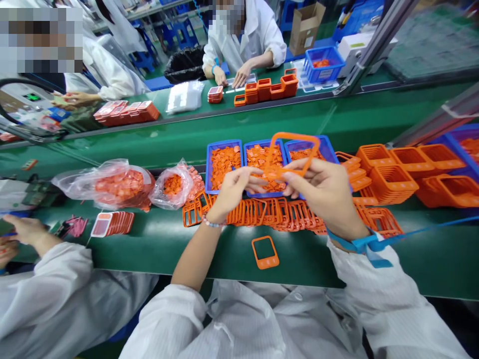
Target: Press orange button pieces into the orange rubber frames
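An orange plastic frame [313, 144] with a large open window is held up over the blue bins, blurred by motion. My right hand [322, 187] grips its lower right side between thumb and fingers. At the frame's lower left edge is my left hand [239, 187], its thumb and fingers drawn together; whether they pinch the frame or a small piece is not clear. A second orange frame [266, 262] lies flat on the green bench below my hands. Behind them, a long row of orange frames [254, 212] leans along the bins.
Blue bins [208, 169] of small orange parts stand ahead, with plastic bags [125, 185] of parts to their left. Stacked orange frames [394, 184] stand at right. A blue strap [419, 230] runs from my right wrist. Co-workers sit left and across the green bench [168, 249].
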Available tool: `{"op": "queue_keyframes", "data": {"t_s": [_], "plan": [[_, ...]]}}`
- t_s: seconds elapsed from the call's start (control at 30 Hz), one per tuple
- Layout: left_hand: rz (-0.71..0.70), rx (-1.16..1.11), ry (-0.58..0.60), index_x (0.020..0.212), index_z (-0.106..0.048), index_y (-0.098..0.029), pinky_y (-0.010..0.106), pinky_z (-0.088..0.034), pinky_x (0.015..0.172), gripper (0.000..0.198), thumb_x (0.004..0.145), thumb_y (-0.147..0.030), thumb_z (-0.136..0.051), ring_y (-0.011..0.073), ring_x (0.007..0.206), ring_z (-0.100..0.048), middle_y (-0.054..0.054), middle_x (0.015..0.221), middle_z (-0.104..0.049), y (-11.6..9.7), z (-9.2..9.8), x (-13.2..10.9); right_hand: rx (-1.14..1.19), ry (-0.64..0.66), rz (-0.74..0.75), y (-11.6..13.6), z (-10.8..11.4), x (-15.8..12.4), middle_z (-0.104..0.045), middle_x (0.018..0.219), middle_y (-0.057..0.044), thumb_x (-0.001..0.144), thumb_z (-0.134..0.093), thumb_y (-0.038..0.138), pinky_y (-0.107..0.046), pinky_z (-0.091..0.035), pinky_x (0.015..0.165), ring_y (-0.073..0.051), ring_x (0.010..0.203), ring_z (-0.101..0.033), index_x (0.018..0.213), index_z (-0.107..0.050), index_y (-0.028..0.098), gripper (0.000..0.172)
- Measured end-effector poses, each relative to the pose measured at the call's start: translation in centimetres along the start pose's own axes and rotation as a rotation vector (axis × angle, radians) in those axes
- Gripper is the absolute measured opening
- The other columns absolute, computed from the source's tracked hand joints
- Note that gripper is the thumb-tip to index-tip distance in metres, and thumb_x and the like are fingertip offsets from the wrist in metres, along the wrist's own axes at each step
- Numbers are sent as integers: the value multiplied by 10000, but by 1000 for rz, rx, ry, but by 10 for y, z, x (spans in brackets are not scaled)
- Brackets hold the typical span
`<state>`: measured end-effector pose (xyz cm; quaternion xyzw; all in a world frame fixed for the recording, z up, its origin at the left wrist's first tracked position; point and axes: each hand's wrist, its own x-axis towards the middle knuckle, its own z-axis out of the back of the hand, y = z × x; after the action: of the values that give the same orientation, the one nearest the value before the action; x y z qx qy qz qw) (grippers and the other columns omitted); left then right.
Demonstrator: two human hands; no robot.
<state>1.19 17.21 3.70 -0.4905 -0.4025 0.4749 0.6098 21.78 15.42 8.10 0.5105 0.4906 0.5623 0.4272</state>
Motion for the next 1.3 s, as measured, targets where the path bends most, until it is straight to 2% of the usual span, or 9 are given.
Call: {"op": "queue_keyframes", "data": {"t_s": [0.1, 0.17, 0.27, 0.43, 0.7, 0.87, 1.03, 1.17, 1.3], "plan": [[88, 530, -226, 1059, -714, -147, 286, -543, 732, 333, 959, -401, -524, 195, 785, -716, 101, 907, -764, 24, 35, 23, -3, -99, 30, 5, 8, 2, -697, 637, -6, 793, -805, 386, -271, -540, 449, -149, 501, -649, 844, -689, 227, 204], [193, 874, -198, 1091, -746, -174, 323, -528, 858, 264, 912, -285, -587, 225, 890, -715, 92, 934, -774, 38, 51, 40, -11, -87, 23, 6, 10, 3, -687, 615, 1, 788, -808, 381, -267, -536, 442, -147, 495, -647, 841, -689, 221, 207], [280, 1044, -91, 1100, -766, -222, 345, -512, 913, 271, 868, -306, -654, 262, 1004, -702, 94, 1015, -775, 53, 58, 56, -23, -31, 16, 4, 8, 4, -682, 600, 4, 773, -817, 381, -265, -541, 442, -147, 490, -650, 823, -687, 213, 218], [305, 1029, -67, 1005, -780, -234, 341, -515, 900, 217, 827, -326, -698, 270, 1042, -690, 101, 1058, -768, 60, 47, 62, -10, -9, 27, -1, 4, 4, -669, 586, 10, 769, -816, 383, -276, -545, 444, -150, 486, -647, 816, -691, 230, 203], [267, 865, -100, 883, -713, -165, 269, -523, 796, 104, 870, -197, -614, 179, 831, -704, 71, 914, -774, 59, 53, 62, 18, 5, -8, -3, 6, 5, -675, 610, 2, 769, -809, 364, -293, -541, 451, -161, 498, -647, 809, -686, 243, 177], [48, 493, -229, 904, -641, -149, 230, -516, 640, 76, 885, -200, -589, 133, 671, -669, 57, 816, -741, 12, 53, 32, 0, 5, -60, -9, 4, 11, -667, 609, 0, 773, -794, 355, -278, -535, 463, -152, 494, -645, 820, -667, 208, 200], [-226, 240, -170, 900, -703, -167, 206, -477, 554, 125, 866, -286, -686, 109, 620, -622, 25, 765, -714, -49, 13, -16, 15, 36, -73, -8, -2, 9, -670, 622, 6, 784, -777, 344, -252, -525, 469, -119, 464, -615, 821, -656, 175, 212], [-334, 252, -235, 849, -747, -174, 206, -443, 522, 106, 843, -280, -740, 90, 565, -568, 18, 730, -719, -59, -16, -27, 29, 97, -87, 2, -3, -1, -664, 602, 8, 813, -762, 366, -252, -533, 482, -126, 482, -628, 825, -664, 182, 208], [-373, 288, -310, 831, -726, -181, 193, -380, 486, 79, 833, -256, -752, 68, 522, -503, -14, 652, -655, -56, -23, -26, 43, 104, -73, 9, -3, -8, -661, 594, 17, 812, -774, 400, -263, -541, 484, -136, 487, -635, 803, -669, 215, 212]]}}
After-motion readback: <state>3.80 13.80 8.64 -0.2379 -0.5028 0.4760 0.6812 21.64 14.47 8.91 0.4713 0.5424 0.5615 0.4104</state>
